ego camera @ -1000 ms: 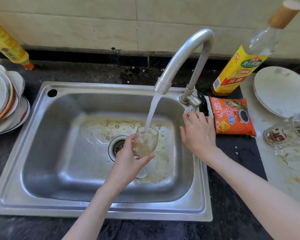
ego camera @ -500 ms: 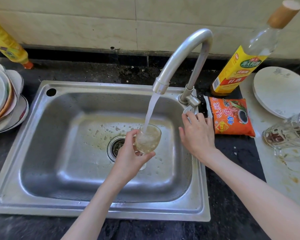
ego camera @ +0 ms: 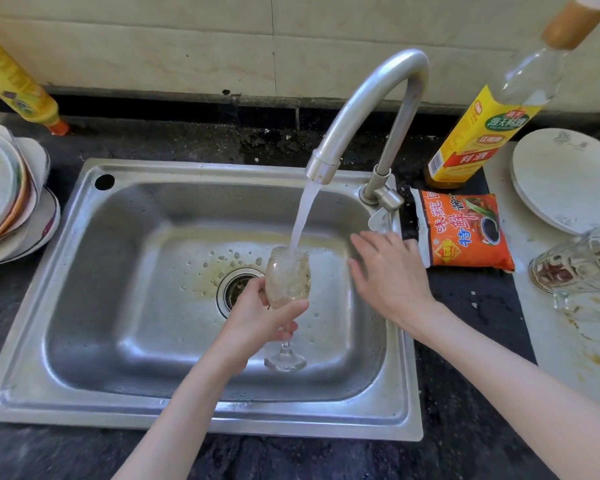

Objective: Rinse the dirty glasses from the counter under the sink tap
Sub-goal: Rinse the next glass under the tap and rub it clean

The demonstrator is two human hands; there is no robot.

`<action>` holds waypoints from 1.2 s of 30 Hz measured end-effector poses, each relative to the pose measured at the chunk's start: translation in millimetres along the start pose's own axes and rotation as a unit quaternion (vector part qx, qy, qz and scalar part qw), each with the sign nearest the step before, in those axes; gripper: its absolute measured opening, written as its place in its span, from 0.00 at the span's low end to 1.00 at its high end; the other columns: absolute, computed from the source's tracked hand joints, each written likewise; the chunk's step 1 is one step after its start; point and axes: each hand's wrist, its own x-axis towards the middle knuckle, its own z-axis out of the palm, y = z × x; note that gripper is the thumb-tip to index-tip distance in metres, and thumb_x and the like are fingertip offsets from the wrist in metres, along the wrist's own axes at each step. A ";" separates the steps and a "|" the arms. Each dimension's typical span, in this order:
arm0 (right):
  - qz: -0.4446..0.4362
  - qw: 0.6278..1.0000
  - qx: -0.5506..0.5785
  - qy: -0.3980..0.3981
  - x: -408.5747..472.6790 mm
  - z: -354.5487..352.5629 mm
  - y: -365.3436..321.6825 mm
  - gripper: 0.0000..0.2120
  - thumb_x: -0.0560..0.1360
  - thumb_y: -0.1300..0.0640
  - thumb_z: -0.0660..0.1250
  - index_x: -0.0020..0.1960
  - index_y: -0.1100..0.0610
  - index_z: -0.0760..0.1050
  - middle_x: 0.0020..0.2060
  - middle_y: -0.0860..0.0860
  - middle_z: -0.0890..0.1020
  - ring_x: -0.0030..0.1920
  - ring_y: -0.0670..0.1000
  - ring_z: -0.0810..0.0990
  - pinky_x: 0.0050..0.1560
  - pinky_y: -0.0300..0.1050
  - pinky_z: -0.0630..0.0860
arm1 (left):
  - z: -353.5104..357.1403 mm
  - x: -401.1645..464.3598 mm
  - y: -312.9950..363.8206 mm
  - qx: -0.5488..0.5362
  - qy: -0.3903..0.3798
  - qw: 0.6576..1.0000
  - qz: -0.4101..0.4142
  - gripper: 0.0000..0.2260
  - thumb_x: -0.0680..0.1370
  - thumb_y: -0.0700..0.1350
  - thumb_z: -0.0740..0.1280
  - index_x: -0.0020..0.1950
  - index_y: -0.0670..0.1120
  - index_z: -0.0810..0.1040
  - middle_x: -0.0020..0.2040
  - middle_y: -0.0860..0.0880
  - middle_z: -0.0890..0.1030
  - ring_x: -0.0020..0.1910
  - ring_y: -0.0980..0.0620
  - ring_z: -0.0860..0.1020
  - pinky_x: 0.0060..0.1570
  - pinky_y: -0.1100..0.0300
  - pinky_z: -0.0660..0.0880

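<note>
Your left hand (ego camera: 257, 323) gripped the stemmed glass (ego camera: 287, 278) upright under the tap (ego camera: 368, 109) stream, over the sink (ego camera: 125, 271). Your right hand (ego camera: 388, 275), fingers spread, hovered at three o'clock of it. Dirty glasses (ego camera: 582, 265) lay on the surface at three o'clock, beyond the orange sachet (ego camera: 465, 233).

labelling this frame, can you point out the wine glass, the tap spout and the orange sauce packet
wine glass (ego camera: 287, 277): head view, on the water-filled bowl, above the left hand's fingers.
tap spout (ego camera: 368, 95): head view, on the curved metal neck.
orange sauce packet (ego camera: 465, 230): head view, on the middle of its printed front.
</note>
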 end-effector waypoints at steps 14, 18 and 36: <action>0.168 0.750 0.579 -0.271 -22.5 -0.1 -46.5 0.12 0.81 0.54 0.58 0.59 0.59 0.73 0.42 0.53 0.80 0.39 0.51 0.80 0.43 0.42 0.79 | 2.7 -3.6 -3.4 -0.146 -0.058 0.982 -0.104 0.16 0.72 0.43 0.71 0.55 0.36 0.76 0.45 0.42 0.80 0.39 0.47 0.81 0.41 0.53 0.82; 0.125 0.753 0.604 -0.229 -23.6 -2.9 -54.2 0.11 0.81 0.54 0.55 0.62 0.52 0.69 0.44 0.51 0.80 0.47 0.50 0.80 0.52 0.47 0.79 | 9.0 -6.6 2.9 -0.097 0.041 0.994 -0.004 0.12 0.72 0.40 0.72 0.52 0.44 0.74 0.46 0.47 0.81 0.41 0.50 0.81 0.41 0.56 0.81; 0.043 0.623 0.764 -0.161 -15.4 -6.6 -62.8 0.21 0.71 0.37 0.60 0.59 0.46 0.73 0.53 0.48 0.81 0.53 0.47 0.79 0.55 0.40 0.74 | 3.6 -9.6 9.1 0.012 -0.011 0.974 0.226 0.25 0.71 0.59 0.65 0.66 0.55 0.66 0.61 0.54 0.77 0.61 0.54 0.75 0.65 0.46 0.68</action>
